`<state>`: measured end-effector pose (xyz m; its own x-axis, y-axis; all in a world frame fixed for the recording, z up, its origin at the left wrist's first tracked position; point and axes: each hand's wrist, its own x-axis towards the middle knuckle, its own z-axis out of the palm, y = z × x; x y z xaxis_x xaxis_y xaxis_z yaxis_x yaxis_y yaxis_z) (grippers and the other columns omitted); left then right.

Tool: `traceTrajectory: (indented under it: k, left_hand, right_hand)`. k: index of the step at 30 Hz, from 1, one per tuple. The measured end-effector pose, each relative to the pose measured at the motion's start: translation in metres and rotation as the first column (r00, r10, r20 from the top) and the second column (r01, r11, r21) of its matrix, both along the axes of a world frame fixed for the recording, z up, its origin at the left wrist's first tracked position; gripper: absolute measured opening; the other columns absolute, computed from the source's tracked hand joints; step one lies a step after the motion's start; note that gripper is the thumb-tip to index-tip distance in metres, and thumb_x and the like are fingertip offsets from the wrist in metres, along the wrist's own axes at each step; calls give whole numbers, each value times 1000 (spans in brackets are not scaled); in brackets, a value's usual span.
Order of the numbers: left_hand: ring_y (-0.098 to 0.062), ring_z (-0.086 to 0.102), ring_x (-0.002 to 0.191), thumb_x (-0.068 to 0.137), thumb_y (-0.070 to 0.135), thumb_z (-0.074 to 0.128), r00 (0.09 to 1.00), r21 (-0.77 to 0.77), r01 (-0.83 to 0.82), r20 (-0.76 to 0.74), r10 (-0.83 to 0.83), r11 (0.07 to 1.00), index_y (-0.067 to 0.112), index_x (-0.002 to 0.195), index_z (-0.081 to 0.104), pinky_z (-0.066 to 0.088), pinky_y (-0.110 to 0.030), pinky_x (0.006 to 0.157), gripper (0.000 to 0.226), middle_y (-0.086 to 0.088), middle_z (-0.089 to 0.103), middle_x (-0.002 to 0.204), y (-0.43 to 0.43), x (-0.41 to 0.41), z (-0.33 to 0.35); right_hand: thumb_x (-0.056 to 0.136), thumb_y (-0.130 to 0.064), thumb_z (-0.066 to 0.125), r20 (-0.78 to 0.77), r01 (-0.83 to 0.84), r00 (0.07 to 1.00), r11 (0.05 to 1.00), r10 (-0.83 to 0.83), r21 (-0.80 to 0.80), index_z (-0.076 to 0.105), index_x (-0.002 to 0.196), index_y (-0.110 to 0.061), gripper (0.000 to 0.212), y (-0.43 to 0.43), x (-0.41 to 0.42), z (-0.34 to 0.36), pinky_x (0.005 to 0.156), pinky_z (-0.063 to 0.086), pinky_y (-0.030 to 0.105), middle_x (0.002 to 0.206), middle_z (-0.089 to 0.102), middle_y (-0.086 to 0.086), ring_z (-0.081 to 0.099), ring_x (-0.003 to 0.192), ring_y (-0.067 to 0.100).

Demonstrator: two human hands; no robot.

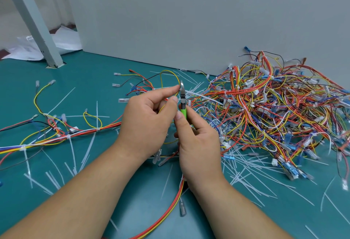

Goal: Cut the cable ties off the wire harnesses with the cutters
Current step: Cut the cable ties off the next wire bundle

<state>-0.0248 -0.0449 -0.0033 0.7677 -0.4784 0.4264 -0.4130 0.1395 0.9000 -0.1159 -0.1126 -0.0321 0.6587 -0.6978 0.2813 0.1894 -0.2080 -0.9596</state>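
My left hand (145, 119) pinches a thin yellow wire (161, 77) beside the tips of the green-handled cutters (182, 103), which my right hand (198, 144) grips; the colourful pile of wire harnesses (274, 106) lies to their right.

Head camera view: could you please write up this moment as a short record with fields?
Left hand: pinches a yellow wire
Right hand: grips the green-handled cutters, tips upward beside the left fingertips
Harness pile: tangled heap at right, against the wall
Tied harness: laid out at left, white ties on it
Cut ties: scattered over the teal floor
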Motion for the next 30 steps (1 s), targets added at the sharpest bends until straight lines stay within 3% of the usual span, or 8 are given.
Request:
traceTrajectory:
  k: [3,11,14,18,23,27,30]
  left_hand:
    - [-5,33,53,96,13,62,1000,0,1,-5,-1,1000,38,106,72,34,-15,50,29,14,38,54,0,0,0]
    - [-3,31,48,97,9,62,1000,-2,-6,-2,6,1000,32,109,73,30,-9,48,28,16,36,50,0,-1,0]
    - [-3,32,48,97,9,63,1000,-2,-9,-5,9,1000,32,109,73,31,-9,49,28,16,37,50,0,0,-1]
    - [-3,34,52,97,12,63,1000,-3,4,-13,-4,1000,35,109,73,34,-12,51,28,15,39,53,0,1,-1]
    - [-9,37,58,94,20,62,999,-4,22,-32,-22,1000,40,105,73,36,-19,52,25,3,44,58,1,0,-1]
    - [-16,46,64,95,18,63,999,-5,29,-43,-29,1000,42,101,72,42,-25,59,26,-28,57,73,2,0,2]
    - [-13,48,65,97,14,63,999,-3,16,-33,-16,1000,41,100,72,46,-24,62,29,-30,60,77,3,0,3]
  right_hand:
    - [96,-42,62,-8,2,1000,1000,-2,-11,72,102,-24,22,0,0,0,57,36,31,71,53,-5,43,66,11]
    - [93,-46,62,2,-18,1000,1000,18,14,72,91,-41,12,0,0,0,56,34,32,72,52,-5,42,65,11]
    - [95,-43,62,-3,-9,1000,1000,9,6,69,97,-24,20,0,-1,-1,55,32,34,72,51,-1,40,65,13]
    - [95,-42,62,-7,-1,1000,1000,1,4,68,92,-26,18,0,-1,0,54,31,33,69,48,-1,38,63,13]
    - [95,-40,63,5,-5,1000,1000,5,12,67,97,-21,19,0,-2,1,53,31,30,68,48,-4,38,62,11]
    - [93,-39,65,10,25,1000,999,-26,29,73,102,-17,25,-1,0,-1,56,35,17,70,51,-14,40,62,4]
    - [93,-40,65,13,39,999,999,-39,2,73,103,-18,25,0,1,-2,60,36,23,74,51,-9,41,65,7]
